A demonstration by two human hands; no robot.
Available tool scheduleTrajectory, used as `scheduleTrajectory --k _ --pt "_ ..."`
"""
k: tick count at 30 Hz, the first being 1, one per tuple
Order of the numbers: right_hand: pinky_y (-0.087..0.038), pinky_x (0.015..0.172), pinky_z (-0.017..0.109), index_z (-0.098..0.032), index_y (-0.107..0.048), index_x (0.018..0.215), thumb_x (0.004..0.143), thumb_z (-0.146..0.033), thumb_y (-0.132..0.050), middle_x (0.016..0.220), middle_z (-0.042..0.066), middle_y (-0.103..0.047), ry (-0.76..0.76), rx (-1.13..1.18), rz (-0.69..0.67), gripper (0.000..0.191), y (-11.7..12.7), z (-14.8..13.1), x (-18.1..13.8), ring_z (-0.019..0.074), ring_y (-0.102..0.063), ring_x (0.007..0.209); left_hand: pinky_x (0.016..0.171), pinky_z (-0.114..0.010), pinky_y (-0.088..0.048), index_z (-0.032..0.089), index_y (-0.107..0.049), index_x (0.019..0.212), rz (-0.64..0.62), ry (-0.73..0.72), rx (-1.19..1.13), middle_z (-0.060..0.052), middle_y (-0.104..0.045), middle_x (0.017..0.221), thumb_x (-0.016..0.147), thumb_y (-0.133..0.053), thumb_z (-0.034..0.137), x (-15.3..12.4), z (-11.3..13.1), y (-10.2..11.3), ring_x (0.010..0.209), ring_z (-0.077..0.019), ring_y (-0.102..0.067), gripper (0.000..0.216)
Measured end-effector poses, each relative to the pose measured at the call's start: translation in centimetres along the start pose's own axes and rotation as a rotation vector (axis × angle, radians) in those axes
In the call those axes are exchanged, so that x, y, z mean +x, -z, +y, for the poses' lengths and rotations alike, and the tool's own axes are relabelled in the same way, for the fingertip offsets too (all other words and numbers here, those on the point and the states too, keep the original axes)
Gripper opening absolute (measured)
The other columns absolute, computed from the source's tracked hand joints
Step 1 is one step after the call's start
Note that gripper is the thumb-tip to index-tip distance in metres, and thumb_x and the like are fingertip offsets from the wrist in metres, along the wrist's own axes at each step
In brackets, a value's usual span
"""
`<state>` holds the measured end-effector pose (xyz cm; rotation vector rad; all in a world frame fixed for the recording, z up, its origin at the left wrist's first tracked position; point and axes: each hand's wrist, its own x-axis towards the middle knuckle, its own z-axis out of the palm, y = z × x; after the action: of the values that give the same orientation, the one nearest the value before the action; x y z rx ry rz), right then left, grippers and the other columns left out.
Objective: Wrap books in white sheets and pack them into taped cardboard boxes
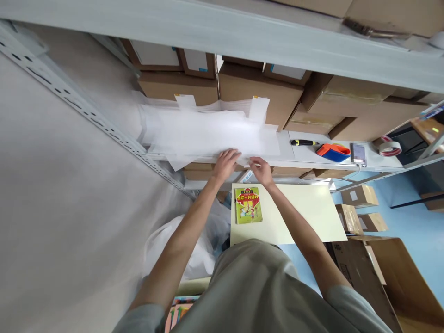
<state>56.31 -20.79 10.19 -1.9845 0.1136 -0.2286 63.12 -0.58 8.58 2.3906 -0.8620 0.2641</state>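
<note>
A pile of thin white translucent sheets (204, 132), perhaps plastic bags, lies on the shelf in front of me. My left hand (226, 164) rests on the pile's front edge with its fingers stretched forward. Close by on the right, my right hand (261, 170) pinches the near edge of a white sheet between thumb and fingers. Below both hands, a green children's book (249, 205) with a red and yellow cover lies flat on a pale yellow board (294, 208), touched by neither hand.
Cardboard boxes (260, 97) line the shelf's back. To the right lie a utility knife (304, 142), an orange and blue tape dispenser (333, 151), a phone (358, 152) with a cable and a tape roll (390, 147). An open carton (405, 273) stands lower right; a metal upright (86, 111) bounds the left.
</note>
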Motion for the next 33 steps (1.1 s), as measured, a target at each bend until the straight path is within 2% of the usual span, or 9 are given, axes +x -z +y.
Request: scheduleTrajectory --k 4,7,10,13,16,19,27,30,33 --pt "-0.062 0.105 0.041 -0.023 -0.077 0.117 0.098 -0.048 -0.068 0.126 0.012 -0.082 -0.009 0.005 0.035 0.033 1.1 0.1 -0.3 0.0276 -0.078 0.118 0.125 -0.056 -0.043 0.023 -0.084 0.128 0.045 0.025 -0.042 -0.014 -0.074 0.149 0.104 -0.059 0.023 0.6 -0.4 -0.2 0.143 -0.0352 -0.062 0.034" --pt "-0.063 0.103 0.039 -0.024 -0.077 0.111 0.099 -0.06 -0.069 0.118 0.01 -0.085 -0.063 0.032 0.047 0.039 1.7 -0.2 -0.2 0.0263 -0.079 0.112 0.122 -0.05 -0.048 0.021 -0.084 0.125 0.132 0.049 -0.121 -0.014 -0.077 0.142 0.111 -0.053 0.031 1.3 0.1 0.1 0.136 -0.0318 -0.067 0.036" --pt "-0.067 0.093 0.038 -0.021 -0.076 0.097 0.1 -0.077 -0.062 0.103 0.012 -0.086 -0.202 0.192 0.017 0.058 1.7 -1.0 0.4 0.0259 -0.082 0.099 0.123 -0.047 -0.049 0.022 -0.084 0.127 0.212 0.029 -0.189 -0.013 -0.077 0.142 0.113 -0.054 0.031 1.5 1.6 0.7 0.136 -0.0283 -0.067 0.035" --pt "-0.07 0.076 0.036 -0.02 -0.074 0.092 0.098 -0.087 -0.059 0.091 0.012 -0.083 -0.361 0.382 0.045 0.069 1.9 -2.0 1.2 0.0263 -0.083 0.086 0.123 -0.047 -0.05 0.026 -0.085 0.126 0.211 -0.069 -0.206 -0.011 -0.077 0.143 0.111 -0.057 0.028 1.2 3.6 0.9 0.137 -0.0271 -0.067 0.031" --pt "-0.069 0.063 0.033 -0.021 -0.07 0.085 0.094 -0.081 -0.072 0.082 0.009 -0.078 -0.406 0.431 0.124 0.061 2.3 -2.4 1.8 0.0263 -0.083 0.079 0.12 -0.048 -0.053 0.027 -0.086 0.12 0.159 -0.123 -0.188 -0.009 -0.079 0.138 0.11 -0.059 0.024 0.7 5.1 0.4 0.133 -0.0267 -0.07 0.03" --pt "-0.066 0.056 0.027 -0.021 -0.068 0.083 0.094 -0.065 -0.082 0.081 0.005 -0.078 -0.407 0.436 0.141 0.047 3.0 -2.1 1.7 0.0226 -0.083 0.074 0.119 -0.049 -0.054 0.025 -0.085 0.124 0.138 -0.074 -0.146 -0.011 -0.079 0.138 0.104 -0.062 0.016 0.2 5.3 -0.2 0.132 -0.0286 -0.071 0.031" --pt "-0.064 0.058 0.02 -0.018 -0.074 0.094 0.106 -0.035 -0.073 0.099 0.008 -0.087 -0.41 0.436 0.055 0.021 4.1 -0.6 0.0 0.0159 -0.082 0.073 0.133 -0.046 -0.044 0.021 -0.073 0.146 0.177 0.128 -0.022 -0.008 -0.07 0.156 0.09 -0.057 0.001 -0.3 1.2 0.4 0.152 -0.0275 -0.058 0.062" --pt "-0.066 0.061 0.022 -0.018 -0.074 0.101 0.103 -0.034 -0.077 0.107 0.009 -0.087 -0.401 0.437 0.009 0.017 3.8 -0.3 0.0 0.0173 -0.084 0.076 0.133 -0.049 -0.043 0.019 -0.074 0.144 0.154 0.188 0.005 -0.01 -0.069 0.156 0.095 -0.06 0.008 0.3 -0.9 1.0 0.154 -0.0302 -0.057 0.052" --pt "-0.067 0.061 0.024 -0.019 -0.071 0.111 0.1 -0.035 -0.08 0.115 0.01 -0.087 -0.379 0.431 -0.021 0.022 3.1 -0.2 0.1 0.0189 -0.085 0.079 0.129 -0.049 -0.047 0.018 -0.078 0.136 0.074 0.186 0.0 -0.012 -0.075 0.147 0.099 -0.065 0.017 0.9 -2.3 1.4 0.144 -0.0311 -0.066 0.039"
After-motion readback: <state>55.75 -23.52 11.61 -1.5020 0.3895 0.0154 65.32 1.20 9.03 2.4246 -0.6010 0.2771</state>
